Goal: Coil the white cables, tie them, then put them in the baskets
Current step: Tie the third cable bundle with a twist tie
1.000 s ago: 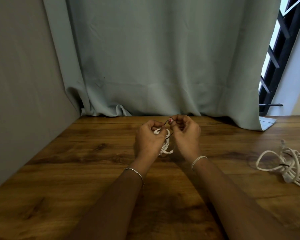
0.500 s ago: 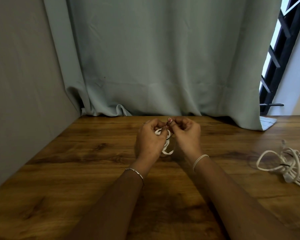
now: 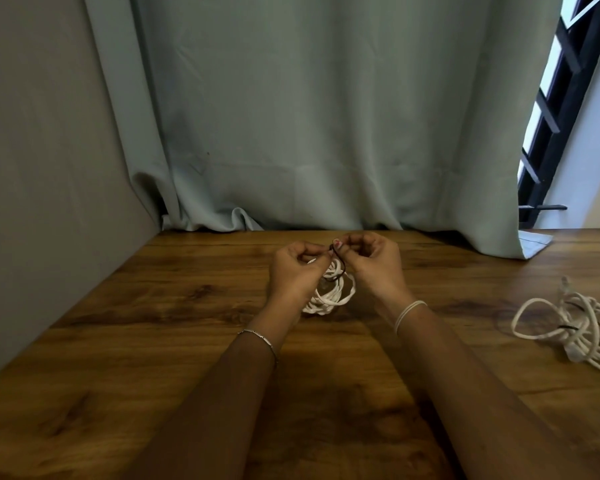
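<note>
**Kid A:** Where was the coiled white cable (image 3: pixel 329 294)?

**Kid B:** Low between both hands, near the back of the table (image 3: pixel 187 306). I could not tell if it touched the wood.

**Kid A:** Why did the hands sit so close together?

**Kid B:** A thin dark tie (image 3: pixel 340 268) went around the coil's top. The left hand (image 3: pixel 297 275) had curled fingers and pinched one end. The right hand (image 3: pixel 374 268) pinched the other end. I think they were twisting it shut so the loops would not spring open.

**Kid A:** And the other white cable (image 3: pixel 568 327)?

**Kid B:** It lay in a messy heap far off to the right, maybe waiting its turn. I saw no baskets, only the curtain (image 3: pixel 326 133) behind.
</note>
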Tool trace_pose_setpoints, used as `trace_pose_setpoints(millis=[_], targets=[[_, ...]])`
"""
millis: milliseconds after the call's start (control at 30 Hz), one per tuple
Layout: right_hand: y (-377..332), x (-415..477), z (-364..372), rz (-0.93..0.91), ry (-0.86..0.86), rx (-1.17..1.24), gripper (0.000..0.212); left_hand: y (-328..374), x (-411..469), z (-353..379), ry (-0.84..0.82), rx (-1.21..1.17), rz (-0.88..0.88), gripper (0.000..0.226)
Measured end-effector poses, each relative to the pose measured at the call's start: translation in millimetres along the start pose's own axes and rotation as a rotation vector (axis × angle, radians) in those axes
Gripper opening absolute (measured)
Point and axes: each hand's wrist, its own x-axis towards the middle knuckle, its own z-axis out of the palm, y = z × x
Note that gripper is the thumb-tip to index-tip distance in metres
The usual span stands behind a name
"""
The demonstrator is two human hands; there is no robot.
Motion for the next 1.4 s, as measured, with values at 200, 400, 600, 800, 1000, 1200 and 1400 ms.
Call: trace_pose_setpoints(millis=[200, 400, 600, 800, 1000, 1200, 1400], targets=[[-2.3, 1.9, -4.9, -0.132, -0.082, -0.196, 0.011, 2.0, 0.7, -6.6, -0.127, -0.24, -0.145, 0.012], [-3.0, 4.7, -8.6, -0.146, -0.077, -0.208, 0.005, 3.8, -2.4, -9.0, -0.221, -0.344, -0.202, 0.027], [-0.1, 6.9, -7.5, -0.255, -0.083, -0.384, 0.006, 2.8, -4.6, -8.9, -0.215, -0.357, -0.187, 0.045], [-1.5, 5.1, -5.9, -0.352, 0.007, -0.472, 0.008, 6.6, -4.8, -6.7, -0.249, -0.393, -0.215, 0.028], [-6.3, 2.2, -6.1, -0.369, 0.057, -0.449, 0.016, 9.3, -5.3, -5.2, -0.254, -0.392, -0.237, 0.028], [-6.5, 9.3, -12.2, -0.265, 0.029, -0.271, 0.019, 8.7, -6.8, -6.0, -0.245, -0.262, -0.194, 0.012], [-8.4, 10.1, -17.4, -0.247, 0.115, -0.238, 0.016, 10.8, -11.2, 0.2, -0.244, -0.184, -0.182, 0.004]])
